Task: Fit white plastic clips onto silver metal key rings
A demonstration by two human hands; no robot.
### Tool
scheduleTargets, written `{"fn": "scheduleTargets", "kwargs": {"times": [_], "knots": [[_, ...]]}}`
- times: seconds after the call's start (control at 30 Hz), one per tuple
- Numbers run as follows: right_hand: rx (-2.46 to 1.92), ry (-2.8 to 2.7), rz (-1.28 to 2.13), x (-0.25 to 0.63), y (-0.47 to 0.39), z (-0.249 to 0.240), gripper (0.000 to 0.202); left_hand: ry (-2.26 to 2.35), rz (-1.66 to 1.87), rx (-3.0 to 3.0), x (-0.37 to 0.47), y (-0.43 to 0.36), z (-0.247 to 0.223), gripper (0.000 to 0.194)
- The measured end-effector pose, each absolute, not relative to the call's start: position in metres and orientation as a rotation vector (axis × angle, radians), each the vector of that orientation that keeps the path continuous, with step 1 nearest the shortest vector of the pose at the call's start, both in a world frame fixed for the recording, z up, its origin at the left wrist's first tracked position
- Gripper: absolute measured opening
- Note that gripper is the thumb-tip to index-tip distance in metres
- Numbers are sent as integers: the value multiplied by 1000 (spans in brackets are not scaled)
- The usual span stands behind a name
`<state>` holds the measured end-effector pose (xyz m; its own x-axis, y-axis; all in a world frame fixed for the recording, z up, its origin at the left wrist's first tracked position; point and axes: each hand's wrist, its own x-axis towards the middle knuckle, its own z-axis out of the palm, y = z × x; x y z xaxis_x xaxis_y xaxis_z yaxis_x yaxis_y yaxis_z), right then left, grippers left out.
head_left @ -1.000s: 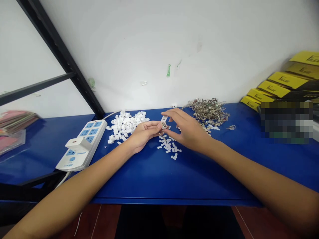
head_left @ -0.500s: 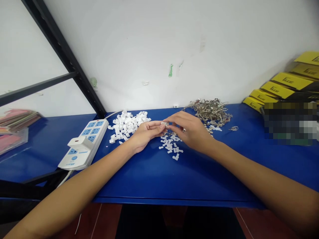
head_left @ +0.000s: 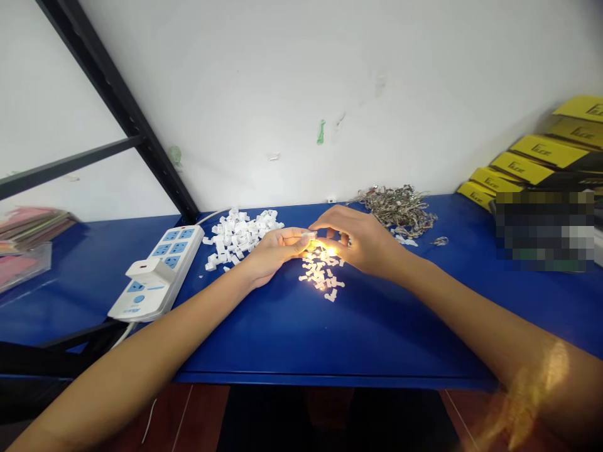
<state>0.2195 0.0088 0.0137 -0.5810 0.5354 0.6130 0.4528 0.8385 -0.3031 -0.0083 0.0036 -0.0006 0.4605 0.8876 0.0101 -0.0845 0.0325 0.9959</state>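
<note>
Pinched between the fingers and thumb of my left hand (head_left: 269, 254) is a small white battery case (head_left: 309, 236). My right hand (head_left: 365, 243) meets it from the right, its index fingertip at the case and its thumb just below. Under the fingers glows a warm yellow string light (head_left: 331, 252); most of its wire is hidden. Flat white plastic tabs (head_left: 325, 276) lie scattered on the blue table below my hands. Behind my left hand is a heap of white cases (head_left: 242, 232). Beyond my right hand lies a tangled pile of wire string lights (head_left: 400, 209).
A white power strip (head_left: 160, 267) with a plugged-in white adapter (head_left: 151, 274) lies at the left, beside a black metal frame (head_left: 122, 100). Yellow boxes (head_left: 532, 166) are stacked at the right. One loose coil of wire (head_left: 440, 241) lies near the pile.
The string light under my fingers was unlit and now shines yellow, lighting the tabs and my fingers. Both hands stay at nearly the same place, and a yellow reflection appears over my right forearm.
</note>
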Motion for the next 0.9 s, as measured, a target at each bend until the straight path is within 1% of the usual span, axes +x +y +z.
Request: {"fn": "scheduleTargets", "kwargs": {"times": [0.23,0.43,0.7,0.9], "knots": [[-961,-2449,214,238,22,28,21,819,880,1371,-9,4,-1,34],[-1114,-2517,424,242,24,30,18,862,899,1355,-8,4,-4,39],[-1154,-2553,522,239,21,22,17,900,911,1370,-6,2,-3,39],[-1158,-2568,530,239,22,18,24,934,931,1363,-6,2,-3,43]]}}
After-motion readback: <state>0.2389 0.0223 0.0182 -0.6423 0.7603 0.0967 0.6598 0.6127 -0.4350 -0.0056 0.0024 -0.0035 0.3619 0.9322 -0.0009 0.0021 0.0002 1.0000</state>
